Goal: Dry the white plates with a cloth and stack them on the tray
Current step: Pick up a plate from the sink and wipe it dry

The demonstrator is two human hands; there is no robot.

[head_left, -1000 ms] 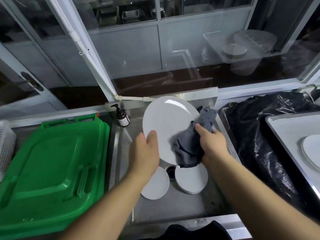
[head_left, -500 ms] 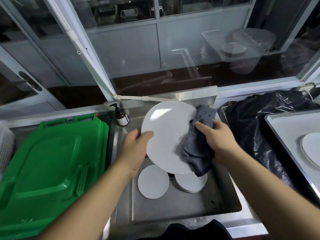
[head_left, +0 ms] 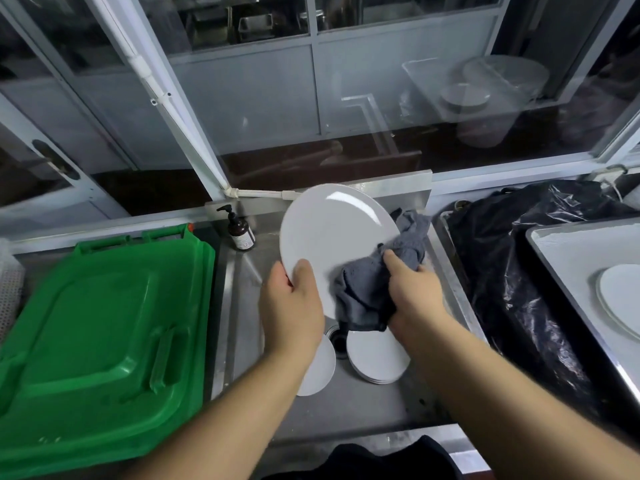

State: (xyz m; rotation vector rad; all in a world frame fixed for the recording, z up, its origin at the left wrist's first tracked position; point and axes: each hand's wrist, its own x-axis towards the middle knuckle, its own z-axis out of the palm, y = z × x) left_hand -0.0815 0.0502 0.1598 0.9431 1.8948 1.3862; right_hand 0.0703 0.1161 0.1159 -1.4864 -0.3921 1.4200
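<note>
The brown pump bottle (head_left: pixel 239 230) at the back of the sink (head_left: pixel 363 407) has a white label, but its words are too small to read.

The left hand (head_left: pixel 292 306) grips the lower left edge of a big white plate (head_left: pixel 332 244), thumb on the front and fingers curled behind. The plate is tilted up over the middle of the sink, and a bright spot of light shines near its top. It looks smooth and clean.

The right hand (head_left: pixel 414 289) holds a bunched gray cloth (head_left: pixel 377 285) and presses it on the lower right part of the plate. Its fingers are curled round the cloth, with one finger pointing up along it.

More white plates lie flat in the sink below the hands: one plate (head_left: pixel 317 368) under the left wrist and a small stack (head_left: pixel 377 358) beside it.

At the right edge of the frame, a metal tray (head_left: pixel 568 258) holds another white plate (head_left: pixel 620 299). A black bag (head_left: pixel 512 271) lies between the sink and the tray. A green lid (head_left: pixel 97 341) fills the lower left.
</note>
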